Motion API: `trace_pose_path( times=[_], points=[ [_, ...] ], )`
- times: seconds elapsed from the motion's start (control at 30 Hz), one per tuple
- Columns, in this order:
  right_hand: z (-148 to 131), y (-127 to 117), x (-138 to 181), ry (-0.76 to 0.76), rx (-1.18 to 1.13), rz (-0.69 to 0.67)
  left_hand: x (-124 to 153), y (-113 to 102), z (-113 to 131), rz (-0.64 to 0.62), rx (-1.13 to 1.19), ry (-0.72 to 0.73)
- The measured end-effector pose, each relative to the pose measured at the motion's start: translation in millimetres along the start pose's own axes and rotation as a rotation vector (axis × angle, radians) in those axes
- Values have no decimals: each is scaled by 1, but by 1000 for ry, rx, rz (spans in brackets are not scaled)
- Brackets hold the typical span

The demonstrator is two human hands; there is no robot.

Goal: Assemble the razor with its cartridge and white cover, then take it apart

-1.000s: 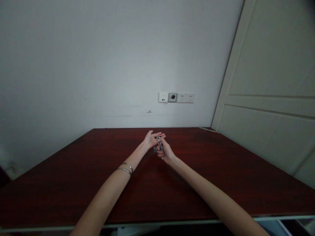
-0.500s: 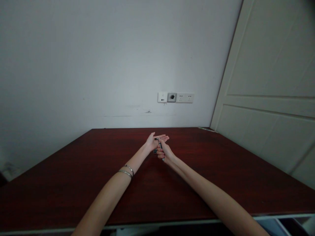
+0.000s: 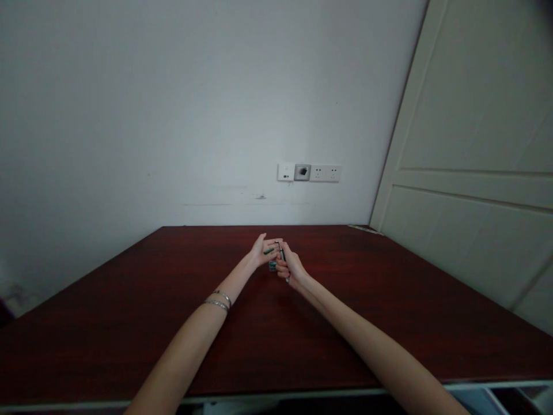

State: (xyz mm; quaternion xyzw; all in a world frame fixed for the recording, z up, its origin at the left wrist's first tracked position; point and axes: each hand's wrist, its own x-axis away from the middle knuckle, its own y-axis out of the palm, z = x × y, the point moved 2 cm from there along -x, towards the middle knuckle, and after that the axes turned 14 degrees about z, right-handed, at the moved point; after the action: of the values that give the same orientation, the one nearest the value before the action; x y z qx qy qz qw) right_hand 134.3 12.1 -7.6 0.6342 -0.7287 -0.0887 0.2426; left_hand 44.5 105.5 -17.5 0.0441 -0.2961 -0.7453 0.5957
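1. The right hand [image 3: 294, 266] was clamped on a slim silver-and-dark handle [image 3: 282, 253], its far end pointing towards the left hand.
2. The left hand [image 3: 261, 250] was open, fingers extended to the right, with a small dark green piece [image 3: 268, 251] at its palm.
3. A small teal-and-dark object [image 3: 272, 266] showed between the hands, on their near side; whether either touched it, I couldn't tell.
4. Both hands were above the reddish-brown table [image 3: 129, 334], well apart from the wall sockets [image 3: 325, 173] on the far side.
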Motion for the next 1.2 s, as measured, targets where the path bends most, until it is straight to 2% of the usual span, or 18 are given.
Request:
trace_pose_path(
  times=[0.1,0.2,0.37,0.73,0.93,1.2],
  points=[
    [-2,-3,-2,-17,5,-14,-3,-23,6,35,-115,38],
    [-3,-4,-2,-16,17,-21,-3,-43,10,91,-134,155],
    [0,0,3,36,18,-76,-5,-56,9,214,-156,294],
    [2,2,6,38,-4,-98,-9,-54,5,301,-229,301],
    [0,-2,0,-37,13,-87,0,-47,14,350,-304,399],
    [-28,-4,1,-83,11,-26,15,-32,39,285,-561,570]
  ],
)
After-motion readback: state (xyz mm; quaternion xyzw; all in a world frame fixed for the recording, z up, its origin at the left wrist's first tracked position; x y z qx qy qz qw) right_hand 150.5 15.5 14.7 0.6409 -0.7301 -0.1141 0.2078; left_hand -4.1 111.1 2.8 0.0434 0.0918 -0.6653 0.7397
